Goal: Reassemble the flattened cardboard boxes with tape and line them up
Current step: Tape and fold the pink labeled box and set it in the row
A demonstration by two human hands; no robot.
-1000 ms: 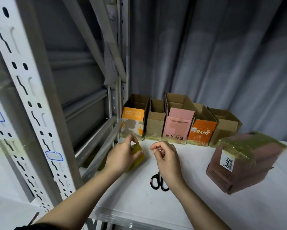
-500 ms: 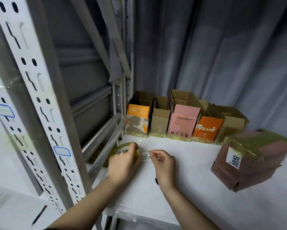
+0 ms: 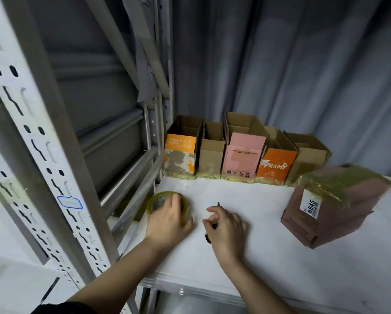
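While grey curtains back the white shelf — left hand grips tape roll; right hand pinches scissors.

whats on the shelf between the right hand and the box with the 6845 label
Nothing: in the head view the white shelf is bare between the right hand and the 6845 box.

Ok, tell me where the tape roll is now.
In the head view, the tape roll lies at the white shelf's left edge under the left hand, in front of the row of open boxes.
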